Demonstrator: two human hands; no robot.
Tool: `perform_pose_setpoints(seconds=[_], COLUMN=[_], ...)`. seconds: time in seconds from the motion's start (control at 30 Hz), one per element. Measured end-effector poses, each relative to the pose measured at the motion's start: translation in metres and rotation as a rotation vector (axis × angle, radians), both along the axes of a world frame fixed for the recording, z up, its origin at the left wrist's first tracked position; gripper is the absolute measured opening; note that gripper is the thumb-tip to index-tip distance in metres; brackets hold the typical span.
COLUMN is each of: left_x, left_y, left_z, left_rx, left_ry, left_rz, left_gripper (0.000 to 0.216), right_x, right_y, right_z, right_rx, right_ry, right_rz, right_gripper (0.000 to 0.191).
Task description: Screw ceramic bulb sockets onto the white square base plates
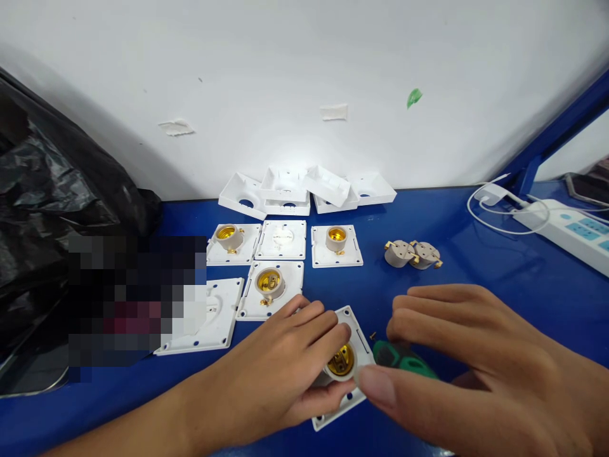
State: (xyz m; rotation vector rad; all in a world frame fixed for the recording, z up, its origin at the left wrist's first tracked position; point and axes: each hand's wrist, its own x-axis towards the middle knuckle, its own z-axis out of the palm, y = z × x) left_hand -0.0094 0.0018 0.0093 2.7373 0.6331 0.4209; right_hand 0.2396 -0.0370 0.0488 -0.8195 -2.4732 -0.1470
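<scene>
Left hand [285, 358] pinches lamp socket [341, 360] over white base plate [351, 319]

The socket sits brass-lined mouth up on the plate, well forward of the table's [495, 260] back edge; the near edge is out of view. The left hand is part closed, thumb and forefinger gripping the socket's rim from opposite sides. The right hand [485, 371] is half open, its thumb tip close to that rim; whether it holds the green-and-black tool [410, 363] beneath it, I cannot tell.

For good work here, keep the socket seated flat and square while the plate is pressed down, and keep fingertips off the mouth. The loose screw [373, 335] beside the plate is small enough to be swept away, so the right hand should mind it.

Farther out, three plates carry sockets [270, 284] and two are bare [280, 231]. Two loose sockets [413, 255] lie right of them. White covers [332, 185] line the back edge, with a power strip [566, 231] toward the right.
</scene>
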Motion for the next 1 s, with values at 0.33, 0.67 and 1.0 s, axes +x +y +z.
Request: perform_pose_setpoints(seconds=[0.33, 0.67, 1.0], left_x=[-0.001, -0.002, -0.003], left_y=[0.001, 0.001, 0.001], left_z=[0.001, 0.000, -0.011], left_rx=[-0.004, -0.074, -0.060], left_ry=[0.013, 0.075, 0.044], left_rz=[-0.013, -0.020, -0.024], left_gripper=[0.048, 0.037, 0.036], right_x=[-0.005, -0.004, -0.009], right_y=[-0.004, 0.003, -0.003], right_z=[0.014, 0.007, 0.009], right_rx=[-0.081, -0.183, -0.212], right_ry=[-0.044, 0.022, 0.016], right_rz=[-0.016, -0.004, -0.093], right_gripper=[0.015, 0.012, 0.021])
